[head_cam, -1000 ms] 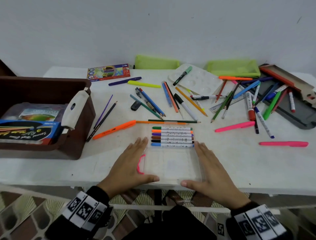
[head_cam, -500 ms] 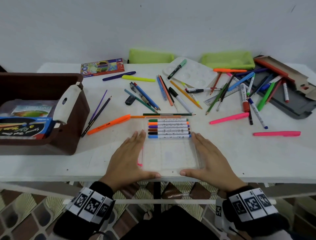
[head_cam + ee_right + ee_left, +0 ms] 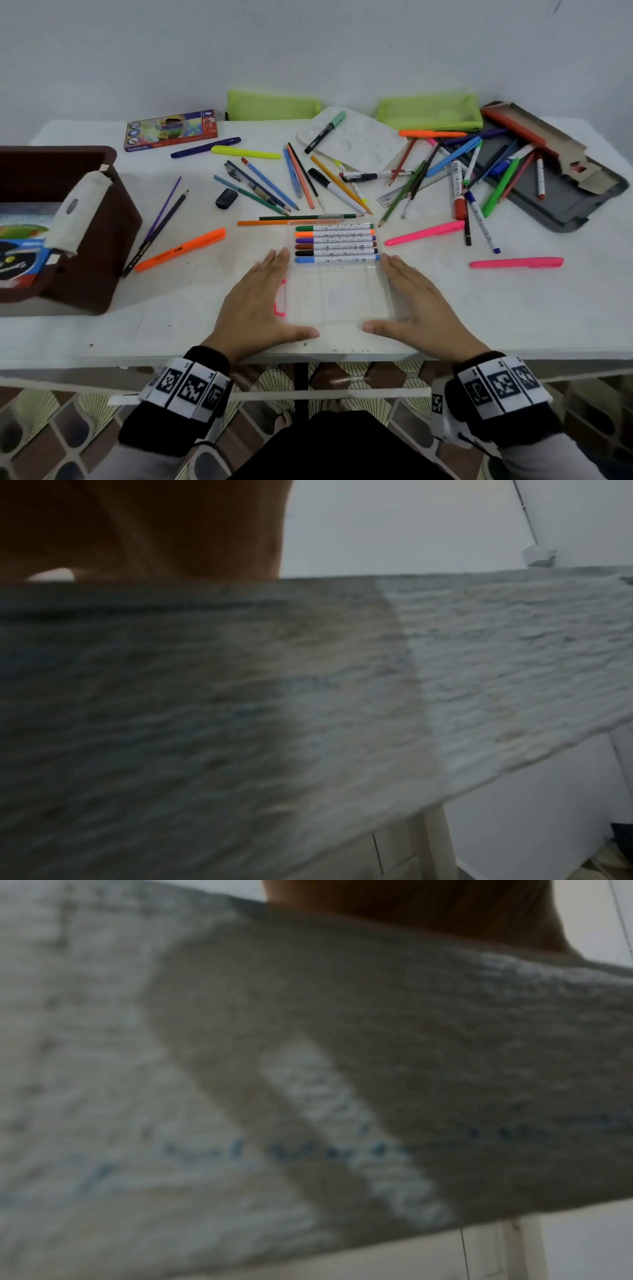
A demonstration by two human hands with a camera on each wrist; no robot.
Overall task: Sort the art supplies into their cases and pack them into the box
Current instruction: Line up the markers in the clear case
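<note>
Clear plastic marker case [image 3: 339, 291] lies low in the middle on the worktop [image 3: 171, 308], six markers [image 3: 337, 244] inside. Left hand [image 3: 260, 305] and right hand [image 3: 418, 308] lie flat against its sides, holding nothing. Probably light, stiff, slippery; take both side edges.

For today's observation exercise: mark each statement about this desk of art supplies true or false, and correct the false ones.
1. Six markers lie side by side in the clear case. True.
2. The left hand grips an orange pen. False: it lies flat against the case's left side, and the orange pen lies untouched on the table.
3. The right hand lies flat against the case's right side. True.
4. The brown box stands to the right of the case. False: it stands to the left.
5. A green-capped marker lies on the white paint tray. True.
</note>
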